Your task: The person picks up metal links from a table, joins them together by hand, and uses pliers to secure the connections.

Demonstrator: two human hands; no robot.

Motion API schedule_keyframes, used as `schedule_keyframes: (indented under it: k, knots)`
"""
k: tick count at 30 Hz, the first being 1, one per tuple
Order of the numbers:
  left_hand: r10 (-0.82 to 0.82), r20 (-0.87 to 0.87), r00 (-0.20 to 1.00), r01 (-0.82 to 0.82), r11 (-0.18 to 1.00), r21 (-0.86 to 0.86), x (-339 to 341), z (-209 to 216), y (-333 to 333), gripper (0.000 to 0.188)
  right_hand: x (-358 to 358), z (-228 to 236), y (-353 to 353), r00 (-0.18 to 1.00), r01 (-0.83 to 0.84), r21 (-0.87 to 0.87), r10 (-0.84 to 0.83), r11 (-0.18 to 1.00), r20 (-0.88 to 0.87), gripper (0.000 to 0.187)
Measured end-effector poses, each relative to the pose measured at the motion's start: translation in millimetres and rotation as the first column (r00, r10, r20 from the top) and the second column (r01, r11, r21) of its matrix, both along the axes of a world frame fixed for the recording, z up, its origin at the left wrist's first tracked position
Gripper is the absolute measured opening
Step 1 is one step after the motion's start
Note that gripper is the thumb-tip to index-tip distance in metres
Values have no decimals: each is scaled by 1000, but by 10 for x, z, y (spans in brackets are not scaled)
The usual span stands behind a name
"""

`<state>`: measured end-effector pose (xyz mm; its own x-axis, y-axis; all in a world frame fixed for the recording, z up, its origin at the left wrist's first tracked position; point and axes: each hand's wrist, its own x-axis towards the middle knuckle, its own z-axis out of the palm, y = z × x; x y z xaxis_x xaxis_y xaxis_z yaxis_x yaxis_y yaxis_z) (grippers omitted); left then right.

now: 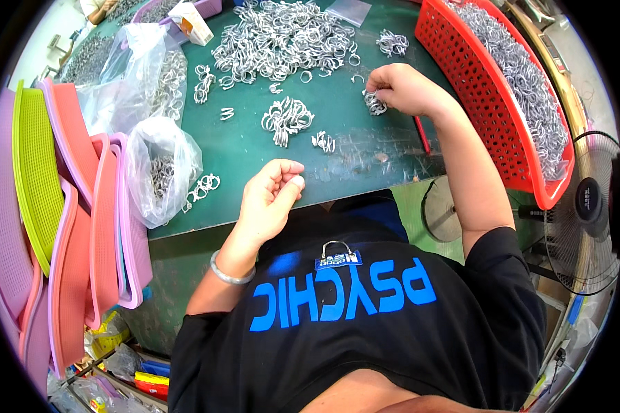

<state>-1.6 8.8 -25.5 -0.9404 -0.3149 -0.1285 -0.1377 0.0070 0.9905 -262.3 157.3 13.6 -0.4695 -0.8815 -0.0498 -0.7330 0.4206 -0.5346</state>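
Observation:
My right hand [405, 89] reaches over the green table with its fingertips pinched at a small cluster of silvery open metal rings [375, 103]. My left hand [272, 196] is held above the table's front edge, fingers curled and thumb pressed to them. Whether anything small sits in that grip is hidden. Between the hands lies a little group of rings [323, 142], and a larger bunch of rings [286, 120] is just beyond it. At the far side spreads a big heap of loose rings [282, 41].
A red perforated basket [492, 103] full of rings stands at the right. Plastic bags of rings [165, 165] sit at the left, beside stacked coloured baskets [38, 186]. A red stick [421, 135] lies by my right forearm. A fan [589, 199] stands far right.

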Motion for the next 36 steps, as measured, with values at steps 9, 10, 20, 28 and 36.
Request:
schedule_keyframes:
  k: [9,10,20,28,36]
  knots:
    - [23,-38,999,-23,1000,9,-16,-101,4,17,64,141,63,963,-94,65,107,993,-248,8]
    - [29,-44,999,-29,1000,3,-17,-111,2,16,130,162,45,961,-90,-223,26,971,-275,7]
    - [41,-55,998,-39,999,38,39,-148,22,16,406,-108,-41,918,144,-731,-365,667,-153,9]
    - [11,-72,997,-12,1000,-12,5,-105,-25,16,360,-241,24,893,31,-738,-351,674,-283,10]
    - [39,-199,979,-124,889,-440,-200,47,29,13,334,-426,113,962,-23,-434,-99,900,-255,12]
